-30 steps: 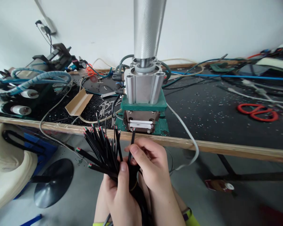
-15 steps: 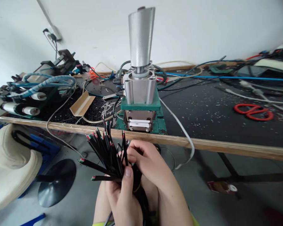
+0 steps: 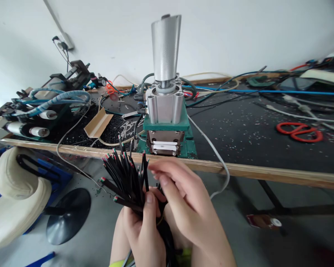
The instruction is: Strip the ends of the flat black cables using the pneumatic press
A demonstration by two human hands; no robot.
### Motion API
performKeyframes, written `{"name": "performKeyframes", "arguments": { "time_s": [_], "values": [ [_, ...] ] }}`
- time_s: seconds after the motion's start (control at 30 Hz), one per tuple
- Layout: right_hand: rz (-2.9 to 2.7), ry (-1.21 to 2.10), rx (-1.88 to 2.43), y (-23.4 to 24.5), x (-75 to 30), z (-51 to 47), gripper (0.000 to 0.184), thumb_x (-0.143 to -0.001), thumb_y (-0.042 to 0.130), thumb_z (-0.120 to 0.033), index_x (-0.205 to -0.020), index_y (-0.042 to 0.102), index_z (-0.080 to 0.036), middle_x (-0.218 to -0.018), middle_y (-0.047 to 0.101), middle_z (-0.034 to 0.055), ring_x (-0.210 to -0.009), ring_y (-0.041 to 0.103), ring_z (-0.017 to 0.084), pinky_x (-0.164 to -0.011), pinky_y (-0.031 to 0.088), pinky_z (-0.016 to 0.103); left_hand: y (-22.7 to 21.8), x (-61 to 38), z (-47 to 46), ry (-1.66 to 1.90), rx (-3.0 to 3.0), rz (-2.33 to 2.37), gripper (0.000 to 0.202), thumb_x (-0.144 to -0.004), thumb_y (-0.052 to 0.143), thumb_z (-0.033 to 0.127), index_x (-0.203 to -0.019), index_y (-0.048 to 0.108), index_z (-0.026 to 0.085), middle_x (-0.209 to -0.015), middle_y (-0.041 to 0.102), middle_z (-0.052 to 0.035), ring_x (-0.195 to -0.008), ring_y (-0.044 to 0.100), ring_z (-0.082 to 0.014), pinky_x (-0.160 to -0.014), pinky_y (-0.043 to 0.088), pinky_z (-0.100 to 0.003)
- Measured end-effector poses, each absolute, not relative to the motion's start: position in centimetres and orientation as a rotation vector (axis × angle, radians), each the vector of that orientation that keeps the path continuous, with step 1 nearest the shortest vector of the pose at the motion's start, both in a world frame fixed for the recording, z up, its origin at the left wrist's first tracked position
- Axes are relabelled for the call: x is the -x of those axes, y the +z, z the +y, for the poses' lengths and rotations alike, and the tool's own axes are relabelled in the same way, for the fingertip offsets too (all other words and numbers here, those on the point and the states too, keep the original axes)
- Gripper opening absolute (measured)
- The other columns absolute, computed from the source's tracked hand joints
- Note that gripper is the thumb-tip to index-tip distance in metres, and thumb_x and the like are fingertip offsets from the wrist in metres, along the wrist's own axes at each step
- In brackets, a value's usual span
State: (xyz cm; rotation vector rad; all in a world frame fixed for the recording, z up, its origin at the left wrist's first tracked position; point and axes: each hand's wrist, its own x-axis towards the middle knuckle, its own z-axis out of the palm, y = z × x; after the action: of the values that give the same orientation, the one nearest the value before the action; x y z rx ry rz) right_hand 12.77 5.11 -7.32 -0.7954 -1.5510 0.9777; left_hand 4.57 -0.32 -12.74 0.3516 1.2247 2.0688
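My left hand (image 3: 143, 230) is closed around a thick bundle of black cables (image 3: 126, 178) whose stripped red, green and white ends fan up and to the left. My right hand (image 3: 180, 198) hovers just right of the fan, fingers loosely curved and apart, fingertips close to the cable ends; nothing shows in it. Straight ahead on the bench edge stands a small pneumatic press (image 3: 165, 107) with a silver cylinder, a green base and a metal jaw (image 3: 164, 145) facing me.
A wooden-edged black bench (image 3: 253, 171) carries cut wire scraps, a cardboard piece (image 3: 98, 124), red scissors (image 3: 299, 132), hoses and another machine (image 3: 48, 105) at left. A grey cord (image 3: 215, 159) hangs over the edge. A stool base (image 3: 68, 215) and cream cushion (image 3: 15, 202) sit left below.
My right hand has let go of the single cable it pinched near the press jaw and drawn back with fingers loosened. The bundle shifted slightly as my view tilted down.
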Motion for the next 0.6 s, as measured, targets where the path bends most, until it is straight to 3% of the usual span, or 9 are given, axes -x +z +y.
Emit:
{"name": "performKeyframes", "arguments": {
  "time_s": [0.07, 0.17, 0.27, 0.37, 0.6],
  "values": [
    [-1.543, 1.053, 0.798, -7.2, -12.2, 4.9, 0.011, -0.109, 0.073, -0.026, -0.102, 0.082, -0.026, -0.102, 0.081, 0.0042, -0.093, 0.075, 0.022, -0.082, 0.059, 0.032, -13.1, -4.5, -0.3, 2.009, -0.274, 1.264, 0.043, -0.08, 0.109, 0.048, -0.108, 0.09, 0.022, -0.094, 0.088, -0.0054, -0.086, 0.087, -0.023, -0.077, 0.07, -0.028],
    [-1.391, 1.234, 0.864, -7.6, -11.4, 5.1, 0.025, -0.104, 0.078, -0.03, -0.08, 0.075, -0.024, -0.077, 0.071, 0.0008, -0.07, 0.065, 0.018, -0.063, 0.049, 0.03, -13.3, -4.3, 0.0, 1.989, -0.275, 1.28, 0.047, -0.076, 0.111, 0.045, -0.112, 0.092, 0.022, -0.111, 0.092, -0.0085, -0.099, 0.09, -0.0271, -0.083, 0.072, -0.028],
    [-1.109, 1.478, 0.875, -8.1, -10.7, 5.6, 0.033, -0.101, 0.081, -0.042, -0.075, 0.073, -0.024, -0.063, 0.062, -0.0026, -0.053, 0.056, 0.015, -0.049, 0.041, 0.028, -13.3, -4.2, 0.3, 2.021, -0.272, 1.279, 0.042, -0.074, 0.114, 0.046, -0.1, 0.091, 0.023, -0.093, 0.089, -0.003, -0.08, 0.086, -0.0177, -0.074, 0.069, -0.02],
    [-0.92, 1.52, 0.908, -8.4, -10.1, 6.2, 0.038, -0.097, 0.083, -0.046, -0.068, 0.071, -0.023, -0.051, 0.055, -0.0044, -0.043, 0.05, 0.013, -0.042, 0.036, 0.026, -13.4, -4.2, 0.6, 2.025, -0.273, 1.272, 0.043, -0.071, 0.115, 0.048, -0.09, 0.087, 0.021, -0.072, 0.079, 0.0012, -0.064, 0.077, -0.013, -0.066, 0.065, -0.019],
    [-0.768, 1.509, 0.958, -8.7, -9.1, 7.5, 0.042, -0.091, 0.086, -0.05, -0.063, 0.07, -0.023, -0.048, 0.05, -0.0061, -0.034, 0.037, 0.009, -0.031, 0.02, 0.023, -12.8, -4.8, 1.6, 2.036, -0.23, 1.288, 0.046, -0.064, 0.118, 0.042, -0.089, 0.087, 0.019, -0.079, 0.086, -0.0026, -0.068, 0.083, -0.0186, -0.065, 0.068, -0.023]
  ]
}}
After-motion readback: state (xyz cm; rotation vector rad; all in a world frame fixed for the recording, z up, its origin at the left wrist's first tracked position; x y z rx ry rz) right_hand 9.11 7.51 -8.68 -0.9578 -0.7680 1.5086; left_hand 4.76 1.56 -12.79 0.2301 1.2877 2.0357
